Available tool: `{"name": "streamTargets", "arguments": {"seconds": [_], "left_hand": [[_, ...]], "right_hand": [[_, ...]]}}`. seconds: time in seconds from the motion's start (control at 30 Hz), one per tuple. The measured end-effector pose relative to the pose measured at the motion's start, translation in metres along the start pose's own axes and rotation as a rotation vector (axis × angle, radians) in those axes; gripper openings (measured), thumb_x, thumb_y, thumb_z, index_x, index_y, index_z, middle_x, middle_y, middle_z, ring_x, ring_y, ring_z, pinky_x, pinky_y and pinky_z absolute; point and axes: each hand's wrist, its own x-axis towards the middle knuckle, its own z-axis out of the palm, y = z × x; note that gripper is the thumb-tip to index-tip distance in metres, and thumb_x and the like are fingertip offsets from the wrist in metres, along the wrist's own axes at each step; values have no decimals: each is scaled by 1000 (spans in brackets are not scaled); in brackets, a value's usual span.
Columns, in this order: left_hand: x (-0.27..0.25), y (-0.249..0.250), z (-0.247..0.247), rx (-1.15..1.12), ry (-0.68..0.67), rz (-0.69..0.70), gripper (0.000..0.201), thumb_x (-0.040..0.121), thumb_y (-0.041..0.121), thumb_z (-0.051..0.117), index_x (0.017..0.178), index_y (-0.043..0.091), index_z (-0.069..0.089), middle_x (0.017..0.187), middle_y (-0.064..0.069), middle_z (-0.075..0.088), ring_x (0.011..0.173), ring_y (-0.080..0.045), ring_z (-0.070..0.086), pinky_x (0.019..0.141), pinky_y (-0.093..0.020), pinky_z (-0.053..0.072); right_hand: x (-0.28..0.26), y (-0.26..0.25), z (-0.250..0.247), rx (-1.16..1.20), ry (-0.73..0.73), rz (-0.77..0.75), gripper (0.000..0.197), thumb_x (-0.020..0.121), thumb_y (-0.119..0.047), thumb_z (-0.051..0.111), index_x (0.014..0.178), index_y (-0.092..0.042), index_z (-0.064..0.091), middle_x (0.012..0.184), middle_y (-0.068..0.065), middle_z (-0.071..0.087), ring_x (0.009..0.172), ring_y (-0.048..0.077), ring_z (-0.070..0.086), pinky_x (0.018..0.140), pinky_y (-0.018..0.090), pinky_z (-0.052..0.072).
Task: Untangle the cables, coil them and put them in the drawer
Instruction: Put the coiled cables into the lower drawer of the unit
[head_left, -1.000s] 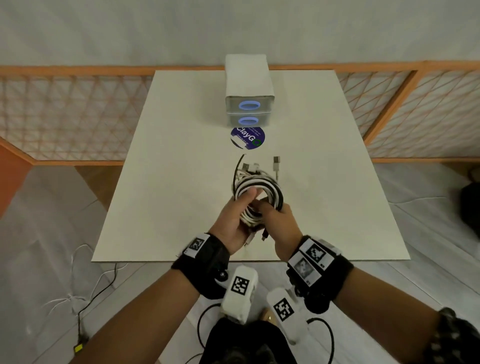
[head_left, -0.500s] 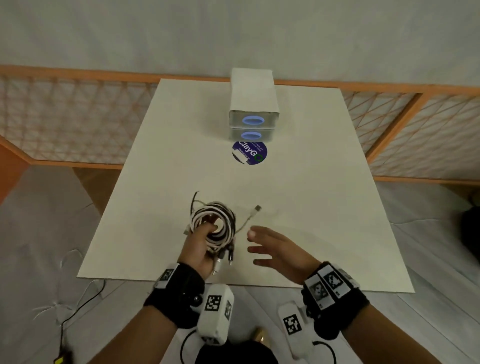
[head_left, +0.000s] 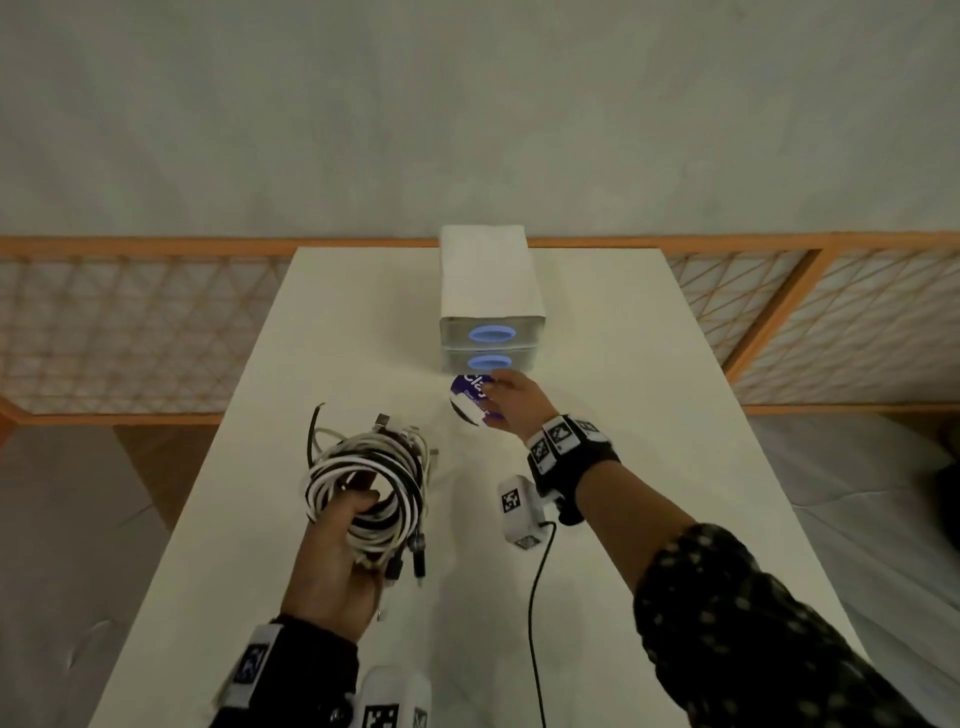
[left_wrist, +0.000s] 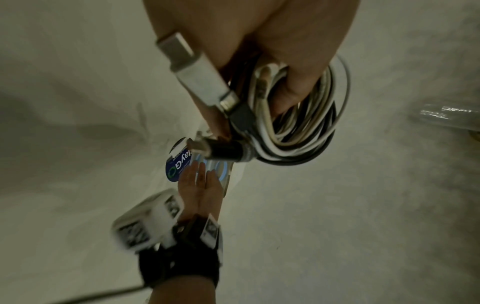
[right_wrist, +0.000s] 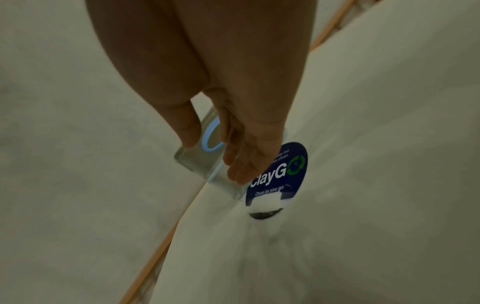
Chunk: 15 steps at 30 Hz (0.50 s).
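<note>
Head: right hand (head_left: 511, 402) outstretched, seemingly flat.

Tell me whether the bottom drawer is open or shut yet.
Shut: the bottom drawer sits flush under the top drawer, with the right hand reaching its blue ring handle.

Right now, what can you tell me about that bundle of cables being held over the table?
The coiled bundle of white and black cables is wound into a rough ring of many loops, thin and rubbery-looking. Several plug ends dangle loose below it, including a white USB plug with a metal tip and a black plug; a few ends stick out at the top. The left hand grips it, fingers curled through the ring, lifted above the white table. Nothing else touches it.
</note>
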Motion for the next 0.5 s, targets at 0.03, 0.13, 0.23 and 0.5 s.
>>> {"name": "streamTargets", "arguments": {"seconds": [0.03, 0.13, 0.23, 0.5], "left_hand": [[2, 0, 0, -9, -15, 1, 30, 88, 2, 38, 92, 12, 66, 82, -4, 73, 69, -16, 69, 55, -25, 53], [9, 3, 0, -25, -29, 7, 30, 88, 2, 38, 95, 12, 66, 86, -5, 74, 73, -16, 70, 60, -25, 55], [16, 6, -2, 24, -2, -2, 32, 87, 5, 41, 85, 16, 71, 80, -5, 70, 67, -18, 66, 56, -29, 49], [26, 10, -1, 56, 53, -17, 38, 87, 8, 43, 68, 22, 72, 70, -1, 68, 58, -14, 61, 53, -28, 38]], "right_hand": [[11, -4, 2, 68, -1, 30, 13, 94, -6, 43, 91, -18, 48, 69, 2, 56, 69, 21, 49, 62, 31, 42], [32, -10, 3, 265, 12, 31, 33, 96, -7, 43, 123, -26, 42, 90, 6, 58, 75, 19, 55, 68, 31, 45], [42, -13, 4, 287, -16, 16, 40, 95, -14, 47, 134, -24, 42, 109, 9, 57, 84, 18, 59, 66, 26, 48], [27, -20, 8, 651, -103, 10, 36, 93, -4, 44, 117, -30, 47, 114, 4, 60, 94, 20, 60, 67, 27, 42]]}}
